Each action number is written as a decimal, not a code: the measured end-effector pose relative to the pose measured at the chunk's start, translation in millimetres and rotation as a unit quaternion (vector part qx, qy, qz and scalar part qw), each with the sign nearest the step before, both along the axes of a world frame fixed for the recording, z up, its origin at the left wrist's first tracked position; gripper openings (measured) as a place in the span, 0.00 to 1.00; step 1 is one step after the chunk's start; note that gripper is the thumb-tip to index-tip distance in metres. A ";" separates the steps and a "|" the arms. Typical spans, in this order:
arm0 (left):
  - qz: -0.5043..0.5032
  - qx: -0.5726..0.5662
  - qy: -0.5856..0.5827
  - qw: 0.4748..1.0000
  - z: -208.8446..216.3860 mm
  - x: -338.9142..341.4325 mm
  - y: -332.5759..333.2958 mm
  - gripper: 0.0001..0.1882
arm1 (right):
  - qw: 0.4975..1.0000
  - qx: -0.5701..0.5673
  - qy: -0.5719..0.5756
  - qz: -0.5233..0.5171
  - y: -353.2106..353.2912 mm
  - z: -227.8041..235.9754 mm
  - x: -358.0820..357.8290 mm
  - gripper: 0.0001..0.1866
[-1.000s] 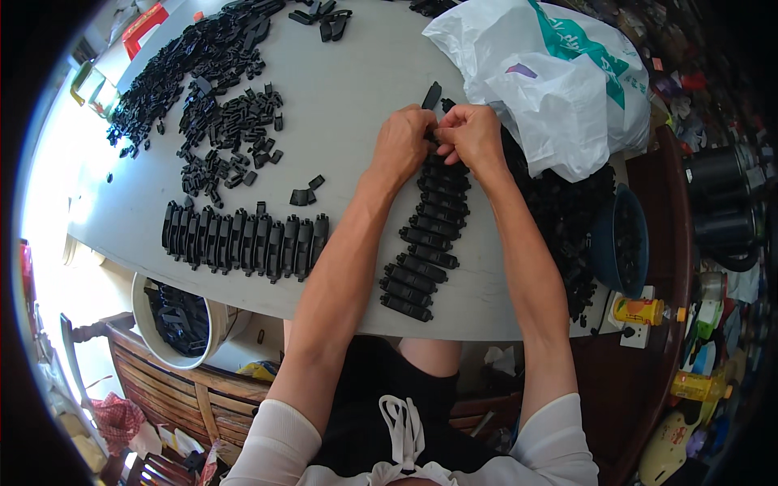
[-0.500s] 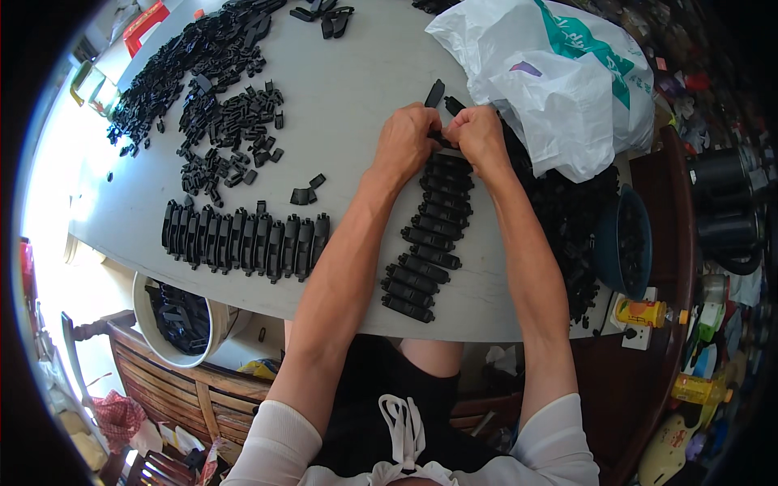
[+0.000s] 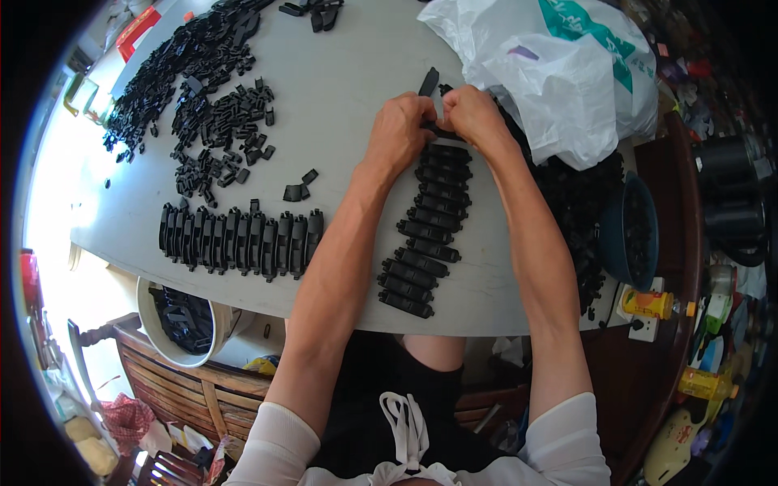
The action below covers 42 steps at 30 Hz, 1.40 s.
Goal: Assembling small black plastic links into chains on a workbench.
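My left hand (image 3: 399,128) and my right hand (image 3: 476,121) meet over the table, fingers closed on the two ends of a slim black plastic piece (image 3: 441,133). Its ends are hidden by my fingers. Just below it, a slightly curving column of similar black plastic pieces (image 3: 436,219) runs toward the table's near edge. Past my fingertips lies a loose long black piece (image 3: 429,82), with another beside it partly covered by my right hand. Left of my left forearm stands a row of black pieces (image 3: 243,241) set side by side.
Heaps of small black parts (image 3: 219,109) spread over the table (image 3: 340,89) at far left. A white plastic bag (image 3: 559,89) lies at far right, above more dark parts (image 3: 571,211) and a blue bowl (image 3: 628,233). A white bucket (image 3: 217,328) holds black parts below the left edge.
Both hands have shifted slightly away from me, and the black piece between them now shows more plainly, lying across above the column. The view has moved a little.
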<state>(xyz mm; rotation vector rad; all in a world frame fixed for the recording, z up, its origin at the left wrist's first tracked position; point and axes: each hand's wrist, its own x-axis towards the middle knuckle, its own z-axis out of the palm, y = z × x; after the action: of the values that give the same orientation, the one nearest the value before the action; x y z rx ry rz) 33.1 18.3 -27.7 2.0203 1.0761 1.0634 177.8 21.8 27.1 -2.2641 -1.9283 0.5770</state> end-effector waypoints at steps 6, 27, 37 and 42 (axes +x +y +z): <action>-0.001 0.009 0.009 1.000 -3.0 -3.7 5.2 0.16 | 0.990 0.122 -0.002 0.073 -14.9 -2.0 -4.7 0.07; 0.188 0.038 0.114 0.975 18.2 23.1 21.1 0.11 | 0.934 0.325 -0.102 0.108 -100.9 -30.3 58.1 0.09; 0.176 0.039 0.103 0.978 10.3 7.3 36.1 0.14 | 0.908 0.069 0.412 -0.045 -80.4 9.0 37.4 0.05; 0.176 -0.054 -0.010 0.983 4.6 -2.1 27.9 0.12 | 0.884 0.122 0.451 -0.002 -35.1 -21.1 37.0 0.06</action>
<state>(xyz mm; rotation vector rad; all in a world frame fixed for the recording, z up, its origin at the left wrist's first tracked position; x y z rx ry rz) 31.0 46.3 -23.1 1.7697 1.4844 1.1666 214.9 -13.3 5.9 -1.4211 -1.3946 1.0666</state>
